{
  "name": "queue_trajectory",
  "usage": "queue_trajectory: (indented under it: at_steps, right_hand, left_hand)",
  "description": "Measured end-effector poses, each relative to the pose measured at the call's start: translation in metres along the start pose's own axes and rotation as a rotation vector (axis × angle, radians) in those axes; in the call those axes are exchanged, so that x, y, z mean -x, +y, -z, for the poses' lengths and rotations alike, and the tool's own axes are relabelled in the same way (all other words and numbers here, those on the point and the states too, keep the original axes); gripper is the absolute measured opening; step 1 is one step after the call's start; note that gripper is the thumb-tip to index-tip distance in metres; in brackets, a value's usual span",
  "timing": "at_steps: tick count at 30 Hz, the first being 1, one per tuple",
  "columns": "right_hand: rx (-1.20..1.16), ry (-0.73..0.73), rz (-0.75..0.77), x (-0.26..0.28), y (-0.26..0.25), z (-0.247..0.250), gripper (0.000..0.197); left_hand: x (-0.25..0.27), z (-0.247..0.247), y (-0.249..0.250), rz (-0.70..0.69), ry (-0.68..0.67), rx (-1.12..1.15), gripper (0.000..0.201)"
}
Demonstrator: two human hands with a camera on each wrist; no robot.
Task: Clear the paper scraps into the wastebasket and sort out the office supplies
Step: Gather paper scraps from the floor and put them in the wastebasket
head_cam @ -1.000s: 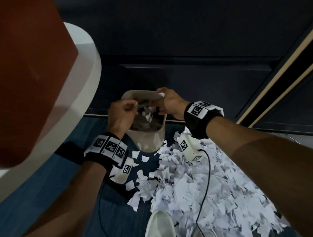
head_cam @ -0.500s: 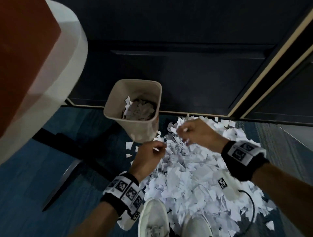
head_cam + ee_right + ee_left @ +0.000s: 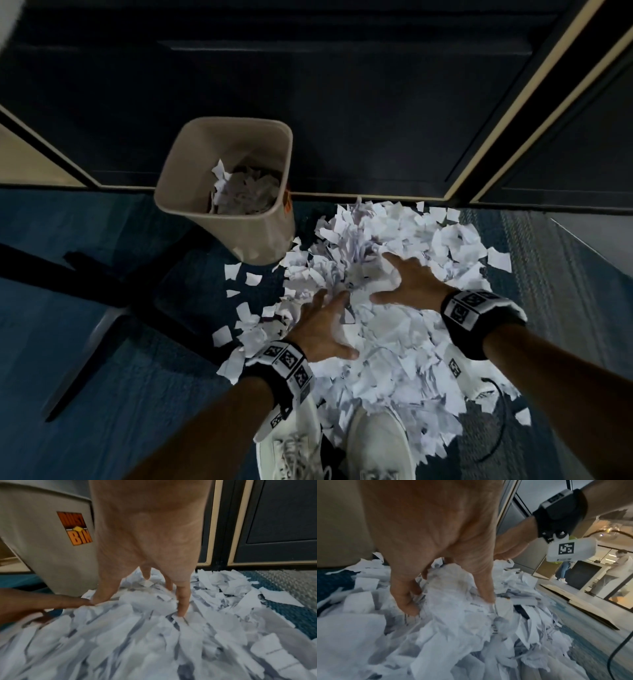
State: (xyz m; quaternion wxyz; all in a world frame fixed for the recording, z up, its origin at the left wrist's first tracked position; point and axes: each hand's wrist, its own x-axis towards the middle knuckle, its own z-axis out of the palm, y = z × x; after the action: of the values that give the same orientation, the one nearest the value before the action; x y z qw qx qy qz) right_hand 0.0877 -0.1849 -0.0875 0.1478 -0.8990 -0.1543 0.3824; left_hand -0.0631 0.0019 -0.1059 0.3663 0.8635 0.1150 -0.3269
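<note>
Pressing spread hands (image 3: 370, 308) into paper scraps (image 3: 394, 342) beside wastebasket (image 3: 178, 178).

Black wristbands (image 3: 479, 325), white coded tags, white sneakers (image 3: 380, 442).

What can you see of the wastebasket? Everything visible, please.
The wastebasket is a beige, plastic-looking bin with a rounded-square rim and walls that taper towards the base. It stands on blue carpet against a dark panelled wall, leaning a little in the head view. It is partly filled with paper scraps. An orange label reading DUST BIN sits on the side facing the scrap pile, whose edge reaches its base. Neither hand touches it.
</note>
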Motion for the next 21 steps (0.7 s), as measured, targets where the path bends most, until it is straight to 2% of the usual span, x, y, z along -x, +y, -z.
queue_trajectory:
  at_steps: [3,5,7,9,11,14,18,21]
  right_hand:
    - [0.016,-0.098,0.026,-0.006,-0.006,-0.022,0.115]
    - [0.12,-0.099,0.037,-0.005,-0.013,-0.036,0.114]
    - [0.237,0.0,0.071,-0.002,-0.019,-0.045,0.102]
    - [0.249,0.074,0.105,-0.001,-0.022,-0.049,0.084]
    - [0.124,0.09,0.106,-0.002,-0.022,-0.045,0.063]
    - [-0.091,0.115,0.097,-0.002,-0.018,-0.028,0.037]
    - [-0.282,0.169,0.053,0.008,-0.007,-0.003,0.03]
    - [-0.367,0.206,0.077,0.023,-0.002,0.013,0.025]
  left_hand:
    - [-0.007,-0.007,0.001,-0.004,0.06,-0.045,0.101]
    - [-0.01,-0.011,0.002,-0.017,0.096,-0.009,0.093]
    - [-0.01,-0.013,0.003,-0.029,0.144,0.048,0.081]
    - [-0.008,-0.009,0.002,-0.041,0.191,0.113,0.063]
    - [-0.004,-0.001,0.001,-0.037,0.21,0.172,0.05]
    - [0.005,0.018,0.003,-0.027,0.247,0.162,0.045]
    - [0.016,0.045,0.01,-0.023,0.318,0.226,0.04]
    - [0.025,0.063,0.019,0.014,0.357,0.293,0.049]
